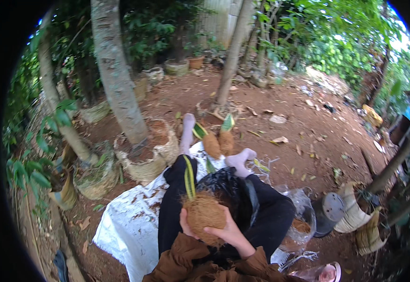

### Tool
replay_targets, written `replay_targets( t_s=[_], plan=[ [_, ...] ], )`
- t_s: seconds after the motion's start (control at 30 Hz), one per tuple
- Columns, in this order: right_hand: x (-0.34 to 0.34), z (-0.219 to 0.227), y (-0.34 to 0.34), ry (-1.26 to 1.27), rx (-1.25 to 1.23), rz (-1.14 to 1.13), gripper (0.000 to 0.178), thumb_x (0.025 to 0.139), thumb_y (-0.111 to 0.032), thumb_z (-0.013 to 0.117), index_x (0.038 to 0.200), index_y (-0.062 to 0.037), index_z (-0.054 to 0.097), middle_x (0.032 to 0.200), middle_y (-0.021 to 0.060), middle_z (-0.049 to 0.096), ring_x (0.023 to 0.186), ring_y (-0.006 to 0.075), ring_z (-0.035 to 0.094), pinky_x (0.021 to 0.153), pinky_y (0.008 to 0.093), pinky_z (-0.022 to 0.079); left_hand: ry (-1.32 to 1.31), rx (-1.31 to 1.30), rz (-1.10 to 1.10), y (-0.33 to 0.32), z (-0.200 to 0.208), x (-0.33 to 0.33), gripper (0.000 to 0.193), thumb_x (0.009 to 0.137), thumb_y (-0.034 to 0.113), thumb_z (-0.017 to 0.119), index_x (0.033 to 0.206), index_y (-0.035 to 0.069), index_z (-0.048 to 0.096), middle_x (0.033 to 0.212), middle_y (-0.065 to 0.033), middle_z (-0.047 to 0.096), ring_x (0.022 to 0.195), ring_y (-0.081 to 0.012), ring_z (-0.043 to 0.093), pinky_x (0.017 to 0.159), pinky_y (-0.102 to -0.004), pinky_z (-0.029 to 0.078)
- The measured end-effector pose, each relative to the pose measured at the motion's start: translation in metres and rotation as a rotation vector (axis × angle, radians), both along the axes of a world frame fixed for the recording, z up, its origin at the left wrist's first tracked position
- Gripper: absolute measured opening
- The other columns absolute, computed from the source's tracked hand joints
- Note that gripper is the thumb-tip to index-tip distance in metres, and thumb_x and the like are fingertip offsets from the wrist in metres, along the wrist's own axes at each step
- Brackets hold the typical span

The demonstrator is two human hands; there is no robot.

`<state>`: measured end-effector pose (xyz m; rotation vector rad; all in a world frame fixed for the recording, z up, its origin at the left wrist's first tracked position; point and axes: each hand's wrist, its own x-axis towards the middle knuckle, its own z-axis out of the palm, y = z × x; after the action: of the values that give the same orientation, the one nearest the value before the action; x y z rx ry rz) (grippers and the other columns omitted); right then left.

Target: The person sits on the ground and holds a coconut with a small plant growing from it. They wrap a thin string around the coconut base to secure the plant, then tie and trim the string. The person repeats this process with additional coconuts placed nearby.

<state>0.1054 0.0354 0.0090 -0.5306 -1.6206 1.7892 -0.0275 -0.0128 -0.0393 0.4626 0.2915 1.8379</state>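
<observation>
White sheet (129, 230) on reddish soil (317, 136), trees (114, 66) around — hand-held fibre ball (202, 217)

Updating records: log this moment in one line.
left hand, right hand: hold fibre ball | leaf: rises from ball | ground: white sheet

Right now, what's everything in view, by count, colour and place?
Round, leaf-topped fibre ball: one, brown, green-yellow leaf, in both hands
Oblong, leaf-topped fibre bundles: two, brown, between the feet
Crinkled plastic bag: one, black, between the legs
Woven plastic sheet: one, white, under the legs
See-through plastic bag: one, colourless, beside the right leg
Round plastic pot: one, dark grey, right of that bag
Woven sack planters: several, tan, left, right and back
Round pot: one, orange-brown, at the back
Tree trunks: several, grey-brown, left, middle, right
Leafy plants: uncounted, green, back, sides
Littered soil: one stretch, reddish, all around
Legs: two, black-trousered, over the sheet
Left hand, right hand: two, brown-sleeved, around the ball
</observation>
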Motion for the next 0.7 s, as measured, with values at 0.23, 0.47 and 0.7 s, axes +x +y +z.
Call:
replay_targets(
  t_s=[0.23, 0.47, 0.7],
  plan=[
    [0.003, 0.002, -0.005, -0.498, 0.55, -0.349, 0.083, 0.08, -0.03, 0.079, 0.142, -0.0032, 0.029, 0.141, 0.0161, 0.034, 0.135, 0.025, 0.032, 0.113, 0.0382, 0.027, 0.026, -0.01, 0.089, 0.007, 0.0, -0.008, 0.081, 0.09, 0.069, 0.038, 0.14, 0.006, 0.042, 0.135, -0.0233, 0.051, 0.118, -0.0389, 0.056, 0.095, -0.054, 0.049],
    [-0.008, -0.02, -0.011, 0.068, 0.095, -0.248, 0.074, 0.084, -0.015, 0.074, 0.143, -0.002, 0.032, 0.141, 0.0137, 0.038, 0.133, 0.0229, 0.037, 0.112, 0.035, 0.029, -0.019, -0.133, 0.235, 0.005, 0.005, 0.0, 0.072, 0.092, 0.065, 0.041, 0.136, 0.008, 0.048, 0.129, -0.0159, 0.056, 0.114, -0.0318, 0.058, 0.095, -0.0482, 0.049],
    [-0.008, -0.012, -0.018, 0.02, 0.328, -0.453, 0.084, 0.072, -0.028, 0.085, 0.139, -0.0038, 0.041, 0.142, 0.0183, 0.039, 0.132, 0.0306, 0.041, 0.109, 0.0406, 0.035, 0.011, -0.191, 0.268, 0.004, 0.014, 0.005, 0.07, 0.093, 0.063, 0.044, 0.135, 0.007, 0.047, 0.127, -0.0134, 0.058, 0.114, -0.0301, 0.058, 0.096, -0.0464, 0.048]
  ],
)
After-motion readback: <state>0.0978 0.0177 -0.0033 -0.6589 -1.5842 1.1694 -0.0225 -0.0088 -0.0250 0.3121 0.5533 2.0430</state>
